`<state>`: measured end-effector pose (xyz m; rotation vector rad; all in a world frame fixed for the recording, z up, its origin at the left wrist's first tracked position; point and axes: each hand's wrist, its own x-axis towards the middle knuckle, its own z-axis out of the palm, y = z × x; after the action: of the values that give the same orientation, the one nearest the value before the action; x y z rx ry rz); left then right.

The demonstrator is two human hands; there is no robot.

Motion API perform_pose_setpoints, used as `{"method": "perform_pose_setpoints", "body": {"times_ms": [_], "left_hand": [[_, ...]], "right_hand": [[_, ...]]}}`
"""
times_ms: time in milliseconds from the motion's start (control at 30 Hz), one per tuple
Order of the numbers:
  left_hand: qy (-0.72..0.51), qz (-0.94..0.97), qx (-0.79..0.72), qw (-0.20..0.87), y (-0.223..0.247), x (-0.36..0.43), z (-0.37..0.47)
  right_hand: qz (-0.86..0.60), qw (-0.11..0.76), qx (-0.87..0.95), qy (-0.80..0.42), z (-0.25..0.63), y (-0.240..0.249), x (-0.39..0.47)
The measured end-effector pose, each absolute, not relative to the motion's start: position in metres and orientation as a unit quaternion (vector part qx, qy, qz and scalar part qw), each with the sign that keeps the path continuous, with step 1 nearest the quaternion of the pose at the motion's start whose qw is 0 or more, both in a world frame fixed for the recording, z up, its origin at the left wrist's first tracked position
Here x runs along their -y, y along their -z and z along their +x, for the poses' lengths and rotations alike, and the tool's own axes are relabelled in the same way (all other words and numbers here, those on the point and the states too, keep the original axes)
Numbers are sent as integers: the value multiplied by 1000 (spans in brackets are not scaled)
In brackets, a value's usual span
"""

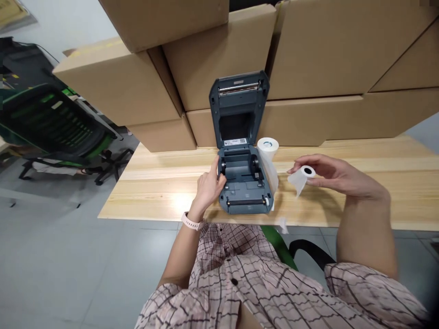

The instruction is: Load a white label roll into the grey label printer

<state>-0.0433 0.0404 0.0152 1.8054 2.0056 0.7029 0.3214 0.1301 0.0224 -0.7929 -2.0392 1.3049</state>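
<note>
Pinching a small white paper roll with a black core (302, 175) between thumb and fingertips, our right hand (333, 174) is nearly closed around it, over the right side of the table; a loose end of paper hangs to its left. Our left hand (207, 186) touches the left edge of the dark blue-grey plastic printer (246, 195), index finger extended far and thumb spread over the rim; its other fingers are hidden, so we cannot tell whether it grips. The printer's lid (238, 109) stands raised on the far side. Just right of the printer we see a larger white paper roll (268, 146), upright, its strip trailing near. Beneath everything lies a pale wood-grain table (154, 185), with stacked brown cardboard boxes (315, 50) along its far side.
</note>
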Motion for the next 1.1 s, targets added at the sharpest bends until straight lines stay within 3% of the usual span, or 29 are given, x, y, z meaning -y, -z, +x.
{"method": "perform_pose_setpoints", "body": {"times_ms": [133,233,467,700,800,967,1033,1100], "left_hand": [[-245,636,-713,167,-15,-40,-42],[-255,629,-714,173,-15,-39,-42],[-264,624,-714,176,-14,-39,-41],[-255,619,-725,161,-14,-39,-39],[-258,614,-728,164,-14,-38,-38],[-250,609,-733,169,-15,-38,-36],[-243,612,-735,162,-16,-39,-36],[-232,614,-739,154,-16,-39,-35]], "right_hand": [[-421,264,692,-524,328,12,-132],[-416,234,700,-531,332,26,-138],[-370,260,749,-483,331,-4,-197],[-361,184,776,-484,243,3,-261],[-369,218,752,-501,238,7,-263],[-369,358,714,-475,254,-17,-243],[-346,362,724,-474,247,-38,-228],[-290,307,779,-464,226,-62,-212]]}}
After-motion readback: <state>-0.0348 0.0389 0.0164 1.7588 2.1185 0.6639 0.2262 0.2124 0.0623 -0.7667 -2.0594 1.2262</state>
